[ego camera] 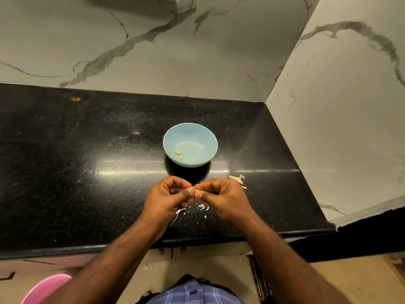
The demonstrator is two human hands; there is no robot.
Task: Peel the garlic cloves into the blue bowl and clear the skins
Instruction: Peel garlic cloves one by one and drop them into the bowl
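The blue bowl (190, 130) stands on the black counter and holds two peeled garlic cloves (179, 155) near its front left. Just in front of the bowl, my left hand (169, 197) and my right hand (221, 194) meet above the counter. Both pinch one small garlic clove (197, 191) between thumbs and fingertips; only a sliver of it shows. White garlic skins (202, 207) lie scattered on the counter under my hands, a larger heap of skins (237, 180) sits to the right of my right hand, and a long strip of skin (177, 215) lies by my left wrist.
The black counter (87, 161) ends in a marble wall at the back and another marble wall (339, 128) on the right. A pink tub (43, 288) stands on the floor at lower left. The counter's front edge runs just under my forearms.
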